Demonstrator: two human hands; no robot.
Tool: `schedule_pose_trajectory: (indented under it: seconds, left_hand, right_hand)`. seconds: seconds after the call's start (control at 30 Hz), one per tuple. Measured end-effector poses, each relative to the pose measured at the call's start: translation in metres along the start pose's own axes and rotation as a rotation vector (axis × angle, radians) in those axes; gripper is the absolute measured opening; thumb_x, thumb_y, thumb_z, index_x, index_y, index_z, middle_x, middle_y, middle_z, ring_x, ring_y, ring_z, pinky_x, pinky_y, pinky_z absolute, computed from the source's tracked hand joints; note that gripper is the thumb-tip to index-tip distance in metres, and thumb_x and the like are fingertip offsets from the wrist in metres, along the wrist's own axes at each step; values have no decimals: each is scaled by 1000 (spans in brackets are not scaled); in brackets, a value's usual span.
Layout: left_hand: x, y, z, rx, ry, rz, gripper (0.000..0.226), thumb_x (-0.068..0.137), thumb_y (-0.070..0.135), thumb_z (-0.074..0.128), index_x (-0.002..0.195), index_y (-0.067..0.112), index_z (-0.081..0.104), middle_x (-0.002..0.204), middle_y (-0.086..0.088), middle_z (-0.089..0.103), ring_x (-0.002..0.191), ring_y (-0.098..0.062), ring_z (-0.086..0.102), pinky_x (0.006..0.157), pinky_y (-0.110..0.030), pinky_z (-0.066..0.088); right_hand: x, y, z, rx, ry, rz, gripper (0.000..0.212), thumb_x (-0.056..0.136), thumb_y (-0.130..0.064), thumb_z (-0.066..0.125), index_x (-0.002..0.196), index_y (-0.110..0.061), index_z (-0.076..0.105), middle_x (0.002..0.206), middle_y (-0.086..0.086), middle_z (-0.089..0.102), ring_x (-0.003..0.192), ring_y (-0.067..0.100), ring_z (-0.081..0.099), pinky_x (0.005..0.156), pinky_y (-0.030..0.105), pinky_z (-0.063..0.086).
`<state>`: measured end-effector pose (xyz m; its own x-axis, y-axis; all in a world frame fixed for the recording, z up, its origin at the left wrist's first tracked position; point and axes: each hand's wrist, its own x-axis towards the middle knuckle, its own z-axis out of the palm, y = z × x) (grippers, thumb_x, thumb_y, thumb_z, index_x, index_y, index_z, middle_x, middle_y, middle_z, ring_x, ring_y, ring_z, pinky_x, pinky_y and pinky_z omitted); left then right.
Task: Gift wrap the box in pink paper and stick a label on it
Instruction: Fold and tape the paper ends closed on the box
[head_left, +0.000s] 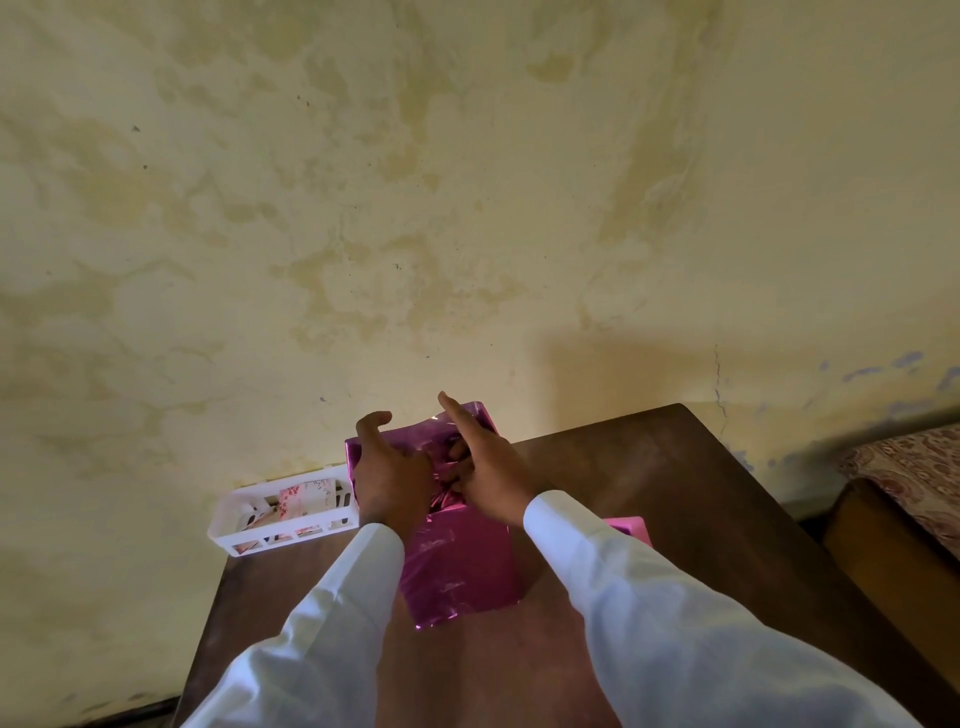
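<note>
A box covered in shiny pink paper (457, 566) stands upright on the dark wooden table (675, 493). Its near face is smooth; the paper at its top is crumpled and loose. My left hand (389, 473) presses on the left side of the top, fingers curled over the paper's far edge. My right hand (483, 467) rests on the right side of the top, its index finger stretched out toward the far corner and its other fingers bent into the folds. Both hands touch the paper. No label shows on the box.
A white slotted plastic basket (234, 525) with patterned paper items sits at the table's far left corner against the stained yellow wall. A small pink object (631, 527) peeks out behind my right sleeve. A bed with a patterned cover (914, 478) stands to the right.
</note>
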<state>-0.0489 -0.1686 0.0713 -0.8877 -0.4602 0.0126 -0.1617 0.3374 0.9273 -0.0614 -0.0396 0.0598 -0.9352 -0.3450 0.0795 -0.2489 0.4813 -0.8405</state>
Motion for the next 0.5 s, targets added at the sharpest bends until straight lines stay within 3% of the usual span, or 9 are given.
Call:
schedule_pose_trajectory:
  seconds: [0.1,0.23,0.33,0.43,0.5]
  left_hand:
    - [-3,3,-5,-5,35,50,57,85,4,60,128,35,39,89,-1,67,72,-17,68,69,-41,60]
    - [-11,3,-13,-76,87,107,55,86,3,62,129,30,42,72,-4,67,64,-21,68,65,-41,59]
    - [-17,-3,-16,-115,117,111,54,86,3,64,127,30,42,76,-5,67,65,-22,66,62,-40,58]
    - [-16,-9,-16,-166,87,42,50,86,2,62,121,33,43,77,-7,67,61,-22,64,58,-42,59]
    - [-14,-11,-16,-175,79,36,50,86,2,62,119,35,44,81,0,67,64,-21,66,57,-39,58]
  right_hand:
    - [3,2,1,-21,3,-14,95,89,10,51,154,-47,11,102,-3,52,92,16,61,91,37,53]
    - [4,-2,-1,-57,-33,-20,95,91,9,50,154,-48,8,112,-5,49,97,11,60,89,31,51]
    - [7,-4,-1,-111,-27,-36,98,91,10,50,154,-50,6,118,-2,50,97,9,57,92,35,51]
    - [9,-6,0,-147,-20,-46,99,90,11,50,153,-51,5,133,7,52,106,19,61,93,36,52]
    - [10,-6,2,-143,-7,-61,98,91,10,51,153,-50,5,133,6,54,104,18,63,92,35,53]
